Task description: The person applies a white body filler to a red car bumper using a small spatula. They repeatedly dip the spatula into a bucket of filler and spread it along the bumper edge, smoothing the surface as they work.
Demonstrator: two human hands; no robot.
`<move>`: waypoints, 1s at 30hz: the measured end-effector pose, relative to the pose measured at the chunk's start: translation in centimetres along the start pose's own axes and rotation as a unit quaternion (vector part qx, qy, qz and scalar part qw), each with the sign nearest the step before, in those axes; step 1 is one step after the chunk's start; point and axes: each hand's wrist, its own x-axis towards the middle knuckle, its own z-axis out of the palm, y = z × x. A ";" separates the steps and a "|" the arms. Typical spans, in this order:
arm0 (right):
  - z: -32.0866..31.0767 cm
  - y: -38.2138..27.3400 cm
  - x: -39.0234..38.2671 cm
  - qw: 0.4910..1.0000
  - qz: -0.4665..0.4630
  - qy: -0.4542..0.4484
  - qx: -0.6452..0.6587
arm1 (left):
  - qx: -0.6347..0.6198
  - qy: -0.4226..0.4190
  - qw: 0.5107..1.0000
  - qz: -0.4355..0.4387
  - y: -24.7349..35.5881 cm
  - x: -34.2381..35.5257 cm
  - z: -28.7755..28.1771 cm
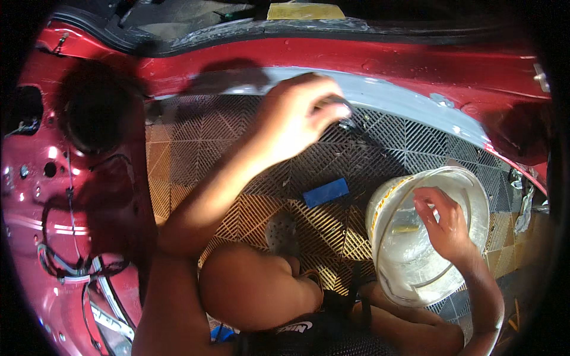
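My left hand (291,113) is raised near the grey strip (392,95) along the lower edge of a red car body panel (380,59). Its fingers are curled round something dark, blurred and mostly hidden. Over the mouth of a pale bucket (480,190) with yellow lettering hangs my right hand (444,225). Thumb and fingertips meet there in a loose pinch, and I cannot see whether anything is between them. That hand looks wet. A small yellowish piece (406,228) shows inside the bucket. On the floor between my hands lies a blue rectangular block (326,193).
Interlocking grated tiles (237,213) in tan and black cover the floor. At left stands a red car part (35,196) with holes and loose wiring (71,273). Yellow tape (306,11) is stuck at the top. Crumpled silvery scraps (523,207) hang at the right. My bent knees are below.
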 end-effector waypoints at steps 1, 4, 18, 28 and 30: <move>0.3 -0.6 -0.2 1.000 0.028 0.001 0.010 | -0.049 0.015 0.997 -0.050 -1.7 -1.3 0.1; 1.0 -0.1 -0.4 0.996 0.061 -0.047 -0.046 | -0.112 -0.038 0.989 -0.086 -2.5 -4.0 2.1; 24.4 21.5 -3.1 0.737 0.473 0.079 0.477 | -0.203 -0.175 0.963 0.001 -3.2 -6.3 6.0; 3.0 -3.4 3.9 0.672 0.364 -0.044 0.643 | -0.496 -0.135 0.791 -0.331 -5.8 -8.0 9.5; 7.1 -5.5 7.8 0.818 0.217 -0.036 0.531 | -0.609 -0.104 0.723 -0.309 -5.1 -6.6 10.3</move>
